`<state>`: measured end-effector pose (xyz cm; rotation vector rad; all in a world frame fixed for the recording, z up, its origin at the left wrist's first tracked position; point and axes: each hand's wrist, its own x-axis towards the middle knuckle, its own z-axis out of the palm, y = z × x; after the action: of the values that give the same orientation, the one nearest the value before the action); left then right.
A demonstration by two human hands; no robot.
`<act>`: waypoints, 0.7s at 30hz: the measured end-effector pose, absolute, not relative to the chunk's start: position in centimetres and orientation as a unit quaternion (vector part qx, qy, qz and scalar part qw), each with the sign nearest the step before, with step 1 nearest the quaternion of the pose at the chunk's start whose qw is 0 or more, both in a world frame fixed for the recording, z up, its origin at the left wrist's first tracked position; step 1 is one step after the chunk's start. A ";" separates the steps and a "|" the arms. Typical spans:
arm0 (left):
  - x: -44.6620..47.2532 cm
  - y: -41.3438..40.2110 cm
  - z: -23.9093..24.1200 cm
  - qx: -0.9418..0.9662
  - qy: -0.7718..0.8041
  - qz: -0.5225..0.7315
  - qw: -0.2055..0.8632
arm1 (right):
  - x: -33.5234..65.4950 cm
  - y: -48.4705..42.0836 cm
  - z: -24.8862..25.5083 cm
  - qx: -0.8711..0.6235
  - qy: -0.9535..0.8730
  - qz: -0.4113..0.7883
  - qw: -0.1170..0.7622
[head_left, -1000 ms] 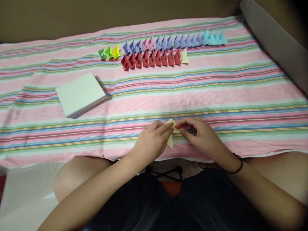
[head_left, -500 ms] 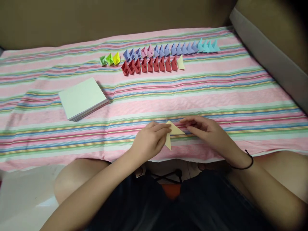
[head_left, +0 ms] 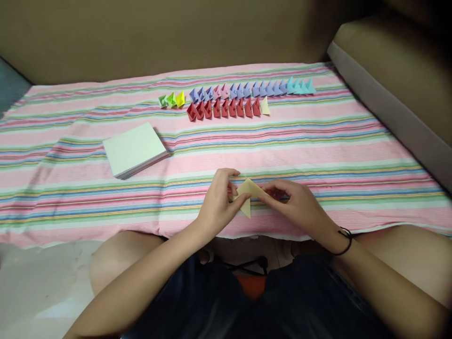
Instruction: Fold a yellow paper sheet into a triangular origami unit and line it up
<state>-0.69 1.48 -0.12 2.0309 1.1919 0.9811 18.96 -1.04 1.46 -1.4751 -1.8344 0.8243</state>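
Note:
A pale yellow piece of folded paper (head_left: 246,189) is between my hands, near the front edge of the striped cloth. One pointed flap hangs down toward me and its peak points away. My left hand (head_left: 223,197) pinches its left part, thumb on top, with the index finger curved above. On the other side, my right hand (head_left: 291,200) grips the right corner between thumb and fingers. Part of the paper is hidden behind the fingers.
A stack of pale paper sheets (head_left: 136,147) lies left of centre on the striped cloth (head_left: 318,155). Farther back stand rows of small folded paper pieces: red (head_left: 224,109), purple, pink, turquoise (head_left: 300,86), green and yellow (head_left: 180,99). A brown cushioned armrest (head_left: 388,84) borders the right side.
My left hand has gone from pressing on the paper to pinching it with the thumb on top. My right hand has moved left and taken the paper's right corner. The view has shifted slightly.

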 end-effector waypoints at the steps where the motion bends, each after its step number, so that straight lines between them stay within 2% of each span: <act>1: -0.7 1.4 0.1 0.754 0.450 0.391 0.277 | 18.9 -1.2 1.7 -0.558 -0.700 0.294 0.334; 4: -0.7 1.0 1.1 0.757 0.442 0.408 0.256 | 18.6 -1.7 2.3 -0.548 -0.712 0.212 0.385; 6: -0.8 0.7 1.7 0.768 0.430 0.373 0.294 | 18.5 -2.0 2.5 -0.539 -0.724 0.142 0.407; 8: -0.7 0.5 2.1 0.755 0.418 0.320 0.391 | 18.6 -2.2 2.4 -0.526 -0.744 0.057 0.409; 10: -0.4 0.3 2.2 0.692 0.391 0.287 0.535 | 18.6 -2.4 2.2 -0.504 -0.768 -0.030 0.395; 13: 0.3 0.1 2.0 0.546 0.332 0.313 0.702 | 18.5 -2.8 1.9 -0.433 -0.813 -0.122 0.370; 17: 0.7 0.0 1.5 0.433 0.347 0.379 0.741 | 18.1 -3.2 1.6 -0.361 -0.855 -0.161 0.337; 21: 0.2 0.5 0.9 0.405 0.387 0.397 0.727 | 18.1 -3.1 1.2 -0.355 -0.877 -0.087 0.313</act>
<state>0.24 0.52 0.85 0.8938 0.8537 0.8743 18.07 -3.09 1.24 -0.9367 -2.3120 -0.2295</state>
